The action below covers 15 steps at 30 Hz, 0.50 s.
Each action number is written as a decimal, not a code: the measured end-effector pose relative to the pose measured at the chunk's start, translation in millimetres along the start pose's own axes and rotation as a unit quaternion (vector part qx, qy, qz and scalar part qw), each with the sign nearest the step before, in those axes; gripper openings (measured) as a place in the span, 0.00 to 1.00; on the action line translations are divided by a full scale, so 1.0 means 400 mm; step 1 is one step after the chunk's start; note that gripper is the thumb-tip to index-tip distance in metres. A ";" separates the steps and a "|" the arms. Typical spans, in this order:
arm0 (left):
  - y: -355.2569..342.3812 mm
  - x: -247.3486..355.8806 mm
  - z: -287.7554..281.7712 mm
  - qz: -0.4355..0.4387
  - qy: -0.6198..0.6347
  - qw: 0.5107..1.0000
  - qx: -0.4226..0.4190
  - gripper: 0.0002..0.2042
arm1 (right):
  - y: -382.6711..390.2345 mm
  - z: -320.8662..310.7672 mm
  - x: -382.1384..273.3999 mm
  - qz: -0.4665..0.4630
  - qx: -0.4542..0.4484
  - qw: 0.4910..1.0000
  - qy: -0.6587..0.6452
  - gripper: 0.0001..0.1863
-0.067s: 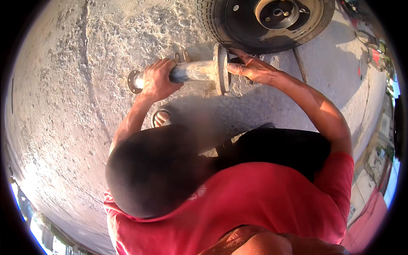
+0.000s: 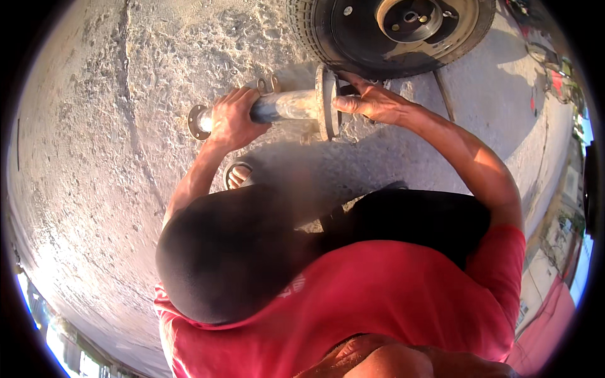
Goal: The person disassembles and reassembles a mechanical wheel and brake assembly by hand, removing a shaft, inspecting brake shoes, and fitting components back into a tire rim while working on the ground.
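Concrete ground, rough and cracked, fills the left of the view. On it lies a metal axle shaft, set roughly level, with 1 small flange at its left end and 1 large round flange at its right. The left hand wraps around the shaft just beside the small flange, fingers curled over the top and closed on the tube. Below it, a sandalled foot rests on the concrete. Right of the large flange, the right hand presses against the flange's outer face, thumb along its rim and fingers stretched out behind it; whether they grip anything cannot be told. Above that hand lies a black truck wheel flat on the ground, its tyre just beside the flange. A thin metal rod lies on the concrete further right.
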State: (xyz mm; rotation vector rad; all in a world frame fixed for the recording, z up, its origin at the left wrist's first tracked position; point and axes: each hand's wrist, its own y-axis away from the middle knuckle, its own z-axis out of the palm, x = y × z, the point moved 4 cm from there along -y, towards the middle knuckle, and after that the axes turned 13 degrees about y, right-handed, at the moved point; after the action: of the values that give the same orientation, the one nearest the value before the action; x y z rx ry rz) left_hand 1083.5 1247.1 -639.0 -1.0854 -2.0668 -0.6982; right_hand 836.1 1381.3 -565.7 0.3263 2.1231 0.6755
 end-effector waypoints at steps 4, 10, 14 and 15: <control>-0.004 -0.002 0.012 -0.003 -0.008 1.000 0.000 0.27 | -0.011 0.007 0.030 0.037 -0.064 0.996 0.042 0.74; -0.003 -0.001 0.015 -0.002 0.002 1.000 0.013 0.25 | -0.017 0.015 0.035 0.022 -0.066 0.998 0.003 0.74; 0.004 0.008 0.004 0.011 -0.010 1.000 0.021 0.26 | -0.007 0.013 0.006 0.054 -0.059 0.997 -0.013 0.67; 0.005 0.007 0.004 0.015 -0.017 0.999 0.022 0.26 | -0.007 0.013 0.000 0.056 -0.050 0.997 0.000 0.67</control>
State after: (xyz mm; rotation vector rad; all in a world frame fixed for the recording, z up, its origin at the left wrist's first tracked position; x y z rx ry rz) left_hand 1083.7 1250.6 -637.4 -1.1078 -2.0815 -0.6195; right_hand 840.2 1380.7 -569.8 0.3916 2.0740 0.8430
